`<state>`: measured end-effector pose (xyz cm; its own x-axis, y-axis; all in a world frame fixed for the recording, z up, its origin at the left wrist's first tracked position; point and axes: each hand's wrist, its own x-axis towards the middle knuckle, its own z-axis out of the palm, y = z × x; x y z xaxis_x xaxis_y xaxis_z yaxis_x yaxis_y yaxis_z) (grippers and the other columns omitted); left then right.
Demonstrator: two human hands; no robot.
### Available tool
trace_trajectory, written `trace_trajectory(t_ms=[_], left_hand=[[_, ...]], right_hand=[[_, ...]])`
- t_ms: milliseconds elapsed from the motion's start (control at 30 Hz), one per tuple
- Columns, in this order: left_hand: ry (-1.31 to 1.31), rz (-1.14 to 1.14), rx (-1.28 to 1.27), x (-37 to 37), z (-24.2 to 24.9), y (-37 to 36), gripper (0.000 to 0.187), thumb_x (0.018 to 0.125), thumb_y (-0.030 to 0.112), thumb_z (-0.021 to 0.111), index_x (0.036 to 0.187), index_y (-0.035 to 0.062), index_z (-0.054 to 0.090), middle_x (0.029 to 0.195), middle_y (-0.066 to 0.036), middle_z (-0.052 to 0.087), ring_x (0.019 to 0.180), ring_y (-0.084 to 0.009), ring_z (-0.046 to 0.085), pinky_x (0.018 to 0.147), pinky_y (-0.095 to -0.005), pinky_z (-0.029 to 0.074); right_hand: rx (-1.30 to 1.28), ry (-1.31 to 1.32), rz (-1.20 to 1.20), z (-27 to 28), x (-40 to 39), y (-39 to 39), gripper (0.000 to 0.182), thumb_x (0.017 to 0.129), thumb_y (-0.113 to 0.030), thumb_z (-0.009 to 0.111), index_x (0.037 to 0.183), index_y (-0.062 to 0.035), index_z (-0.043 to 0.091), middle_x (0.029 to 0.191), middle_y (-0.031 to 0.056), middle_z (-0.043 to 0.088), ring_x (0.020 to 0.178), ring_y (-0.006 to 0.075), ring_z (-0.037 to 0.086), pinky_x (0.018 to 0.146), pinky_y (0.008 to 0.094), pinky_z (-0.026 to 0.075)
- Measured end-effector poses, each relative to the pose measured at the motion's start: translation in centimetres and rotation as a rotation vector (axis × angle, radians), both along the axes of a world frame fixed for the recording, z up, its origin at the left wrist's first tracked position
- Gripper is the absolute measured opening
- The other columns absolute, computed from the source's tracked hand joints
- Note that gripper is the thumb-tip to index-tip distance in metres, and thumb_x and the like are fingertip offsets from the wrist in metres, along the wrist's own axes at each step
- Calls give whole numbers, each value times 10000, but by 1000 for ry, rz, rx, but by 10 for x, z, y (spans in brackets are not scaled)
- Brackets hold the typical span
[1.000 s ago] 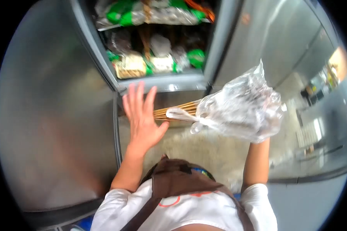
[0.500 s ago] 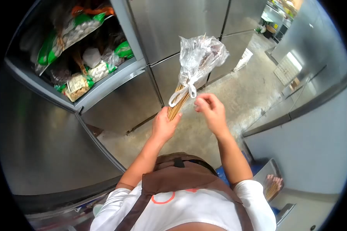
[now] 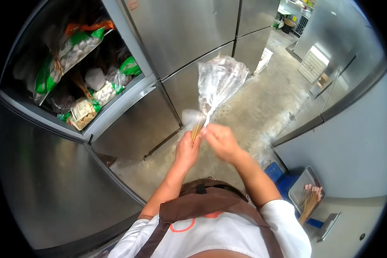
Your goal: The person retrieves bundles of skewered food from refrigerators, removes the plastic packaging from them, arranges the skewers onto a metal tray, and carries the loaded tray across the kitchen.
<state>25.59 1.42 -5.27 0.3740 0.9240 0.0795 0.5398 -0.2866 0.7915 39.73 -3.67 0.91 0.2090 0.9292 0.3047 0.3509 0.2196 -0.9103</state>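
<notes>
My left hand (image 3: 186, 150) is closed around the lower ends of a bundle of thin wooden skewers (image 3: 196, 131). A clear plastic bag (image 3: 221, 81) covers the upper part of the bundle, and its contents are hard to make out through the crinkled film. Gathered plastic at the bag's neck runs down to my right hand (image 3: 221, 139), whose fingers are closed on this twisted white strip (image 3: 209, 118). A pale, motion-blurred loop of plastic sticks out left of the neck.
At left, an open fridge (image 3: 133, 96) holds several green-and-white food bags (image 3: 84, 112). Steel doors (image 3: 189, 34) stand ahead. On the right are a metal tray (image 3: 299, 187) of skewers with pink pieces on their tips and a white crate (image 3: 314, 63).
My right hand has moved left and down and closed on the bag's tied end. One tie loop has been pulled taut. The bag and skewers have dropped slightly.
</notes>
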Motion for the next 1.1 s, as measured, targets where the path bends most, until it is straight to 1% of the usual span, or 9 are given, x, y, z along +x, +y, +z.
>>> trace_trajectory(t_ms=[100, 167, 300, 400, 467, 533, 633, 900, 1100], left_hand=[[-120, 6, -9, -7, -11, -3, 321, 904, 298, 515, 841, -17, 499, 697, -192, 565, 655, -361, 564, 596, -427, 435], [-208, 6, -168, -12, -10, 1, 323, 915, 305, 500, 827, -6, 498, 685, -151, 565, 609, -286, 555, 561, -390, 432], [-442, -98, -510, -21, 9, -9, 245, 957, 283, 428, 896, 56, 498, 707, -24, 543, 497, -49, 433, 437, -198, 333], [-525, -94, -680, -20, 17, -17, 286, 949, 325, 441, 878, 49, 462, 656, -19, 535, 493, -50, 450, 420, -207, 377], [-518, -65, -675, -23, 14, -18, 259, 954, 310, 432, 907, 56, 448, 669, -27, 531, 483, -59, 438, 413, -205, 358], [-508, -37, -667, -24, 11, -18, 234, 959, 295, 422, 936, 62, 433, 683, -35, 527, 473, -67, 426, 405, -202, 340], [-522, -30, -614, -29, 10, -17, 230, 955, 289, 433, 926, 60, 424, 683, -37, 524, 470, -67, 425, 395, -203, 336], [-587, 67, -568, -35, 4, -14, 186, 939, 249, 481, 932, 69, 435, 697, -37, 516, 466, -72, 415, 390, -208, 337], [-957, 171, -786, -45, 14, -2, 216, 947, 278, 463, 936, 67, 417, 713, -61, 499, 473, -85, 427, 392, -212, 356]], right_hand=[[4, -46, 144, 5, -17, -16, 219, 879, -136, 504, 699, -11, 497, 613, 147, 500, 555, 270, 521, 520, 338, 403], [-190, 423, 89, 13, -11, -28, 222, 886, -150, 483, 696, -37, 502, 585, 67, 500, 506, 175, 475, 483, 293, 383], [271, 1473, 425, -42, 54, -9, 250, 899, -230, 429, 841, -24, 559, 695, 60, 565, 486, 111, 366, 457, 221, 296], [228, 1570, 95, -40, 44, -5, 277, 902, -246, 417, 881, -17, 571, 790, 101, 588, 527, 113, 394, 478, 216, 283], [193, 1485, 118, -41, 29, -3, 213, 890, -190, 466, 945, -8, 563, 873, 126, 592, 609, 137, 458, 544, 256, 364], [52, 534, -205, -43, -2, 5, 195, 839, -93, 540, 1017, -14, 549, 957, 132, 589, 676, 207, 523, 615, 333, 428], [176, -268, -348, -19, -30, 20, 304, 779, -25, 602, 1073, -33, 528, 980, 127, 563, 755, 272, 563, 686, 351, 456], [366, -585, -349, -16, -14, 50, 131, 737, -92, 657, 784, -40, 547, 777, 111, 515, 694, 306, 540, 583, 369, 438], [106, 491, -718, -97, 62, 57, 72, 818, -83, 505, 758, -44, 515, 750, 59, 562, 595, 156, 518, 517, 305, 426]])
